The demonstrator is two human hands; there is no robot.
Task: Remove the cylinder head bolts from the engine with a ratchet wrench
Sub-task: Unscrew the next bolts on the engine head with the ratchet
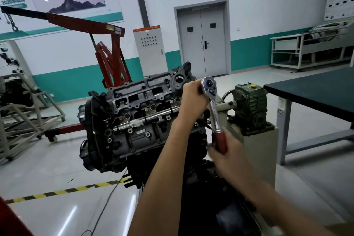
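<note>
Both hands on the ratchet wrench at the engine's end.
The right grip (228,151), blurred, curls round the red handle of the ratchet wrench (213,109), which slants up to its chrome head over the right end of the engine (138,113). The left grip (193,99) curls against that head. Beyond stand a green gearbox (249,105), a dark worktop (316,90) and a red crane (107,53).

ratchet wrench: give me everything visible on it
The ratchet wrench has a polished chrome round head with a small direction lever, a chrome shank and a red grip. It stands steeply, head up and handle down, at the end of the engine on the picture's right. The left hand holds it at the head, hiding any socket. The right hand, motion-blurred, grips the red handle.
</note>
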